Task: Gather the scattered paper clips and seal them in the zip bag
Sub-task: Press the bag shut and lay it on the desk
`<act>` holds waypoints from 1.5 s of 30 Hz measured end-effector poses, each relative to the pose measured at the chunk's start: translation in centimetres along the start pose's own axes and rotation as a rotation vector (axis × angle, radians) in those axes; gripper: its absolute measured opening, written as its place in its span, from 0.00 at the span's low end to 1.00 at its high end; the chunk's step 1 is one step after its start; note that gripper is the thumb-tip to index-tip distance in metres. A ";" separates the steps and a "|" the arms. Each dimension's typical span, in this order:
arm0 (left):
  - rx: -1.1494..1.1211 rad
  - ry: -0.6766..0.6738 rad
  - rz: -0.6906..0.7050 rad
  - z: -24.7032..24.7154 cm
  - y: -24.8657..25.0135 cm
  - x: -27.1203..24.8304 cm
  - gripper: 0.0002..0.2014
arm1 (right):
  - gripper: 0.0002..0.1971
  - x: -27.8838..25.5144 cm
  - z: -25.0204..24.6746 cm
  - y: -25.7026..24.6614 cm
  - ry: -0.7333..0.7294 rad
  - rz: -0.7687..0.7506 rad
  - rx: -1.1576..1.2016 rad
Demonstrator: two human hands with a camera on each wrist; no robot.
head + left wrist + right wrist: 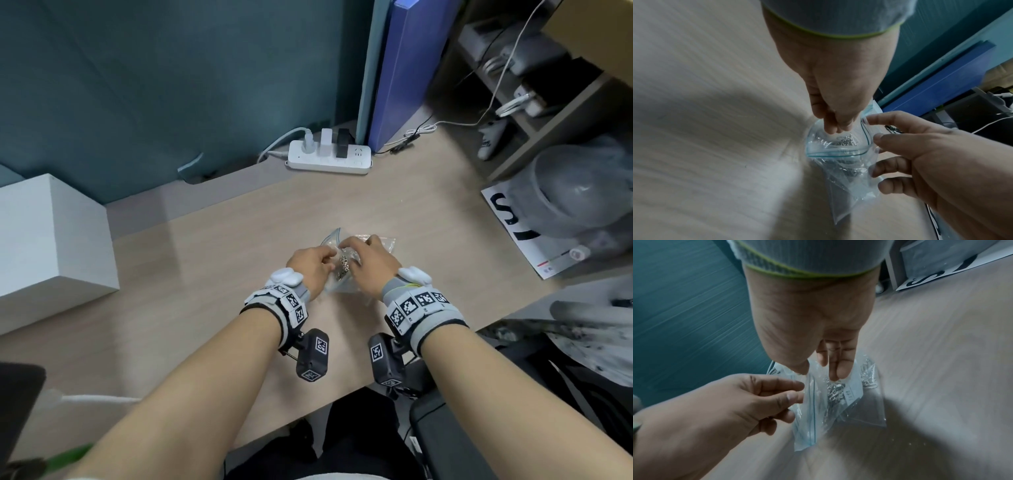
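A clear zip bag (332,238) with a blue seal line lies mid-desk between my hands, its mouth pulled open. A clump of metal paper clips (344,264) sits inside it. My left hand (329,258) pinches one rim of the mouth. In the left wrist view the left hand (835,128) grips the bag (849,183) above the clips (846,140), and the right hand (872,129) holds the opposite rim. In the right wrist view my right hand (818,371) has its fingers inside the bag (812,426) over the clips (835,391) and its thumb outside. My right hand (346,246) partly hides the mouth.
A second clear plastic pouch (869,374) holding clips lies under the bag's right side. A white power strip (329,157) and blue folder (407,68) stand at the back. There is a white box (44,240) at the left and a printed sheet (534,240) under a wrapped grey object (575,192) at the right.
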State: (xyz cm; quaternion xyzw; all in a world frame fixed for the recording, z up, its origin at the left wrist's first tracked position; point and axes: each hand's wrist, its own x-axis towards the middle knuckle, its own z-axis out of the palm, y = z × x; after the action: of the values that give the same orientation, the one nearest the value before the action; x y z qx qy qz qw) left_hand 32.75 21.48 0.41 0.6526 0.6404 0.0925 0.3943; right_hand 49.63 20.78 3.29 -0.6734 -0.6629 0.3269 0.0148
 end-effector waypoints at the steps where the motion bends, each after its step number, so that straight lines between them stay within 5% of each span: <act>1: 0.028 -0.020 0.017 -0.2 0.0 -0.3 0.12 | 0.14 0.3 0.0 -0.1 -0.003 0.001 -0.002; 8: 0.251 -0.232 0.005 -0.6 -1.4 -3.2 0.09 | 0.11 1.5 -0.2 -1.1 0.012 0.080 -0.005; 14: 0.213 -0.088 0.082 -3.5 -2.6 -4.6 0.04 | 0.36 0.1 -1.0 -3.8 0.002 0.044 0.054; 20: 0.267 0.050 0.139 -8.5 -3.3 -6.2 0.09 | 0.06 -0.3 -2.7 -5.9 -0.079 -0.043 -0.192; 26: 0.282 0.189 0.235 -13.7 -3.7 -9.5 0.07 | 0.12 -2.2 -4.9 -7.8 0.031 -0.141 -0.366; 34: 0.293 0.359 0.260 -20.0 -3.3 -12.0 0.06 | 0.07 -4.3 -8.6 -11.9 0.174 -0.301 -0.298; 45: 0.350 0.376 0.231 -22.2 -3.9 -14.4 0.04 | 0.06 -6.2 -8.8 -13.1 0.242 -0.436 -0.181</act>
State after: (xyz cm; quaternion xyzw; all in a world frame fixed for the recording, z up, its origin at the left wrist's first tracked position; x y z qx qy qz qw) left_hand 13.54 16.66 18.40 0.7510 0.6297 0.1443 0.1366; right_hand 42.70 20.46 18.75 -0.5475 -0.8123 0.1725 0.1035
